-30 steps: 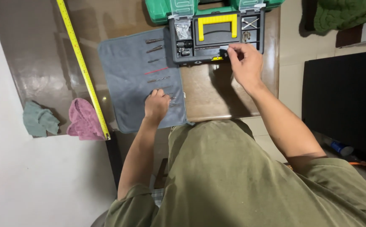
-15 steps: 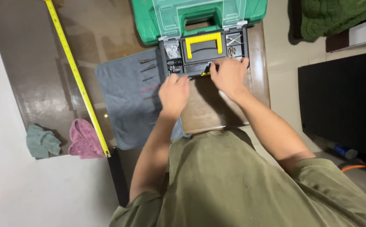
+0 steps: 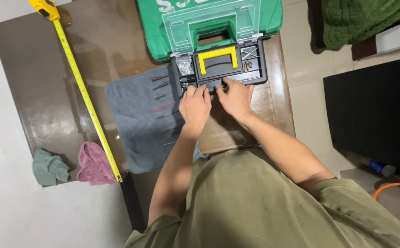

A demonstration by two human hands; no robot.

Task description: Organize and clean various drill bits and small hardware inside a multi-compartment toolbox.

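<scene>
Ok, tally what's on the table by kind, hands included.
Hands: 2, left hand and right hand
Toolbox: 1
Tape measure: 1
Grey mat: 1
Crumpled cloths: 2, green cloth and pink cloth
Drill bits on the mat: about 6
Total: about 13

Toolbox at the table's far edge, both hands at its near rim, cloth with drill bits left of it, tape measure further left, two rags at the near-left corner

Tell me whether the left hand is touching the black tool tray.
Touching: the head view shows the left hand with its fingertips laid on the near edge of the black tool tray.
</scene>
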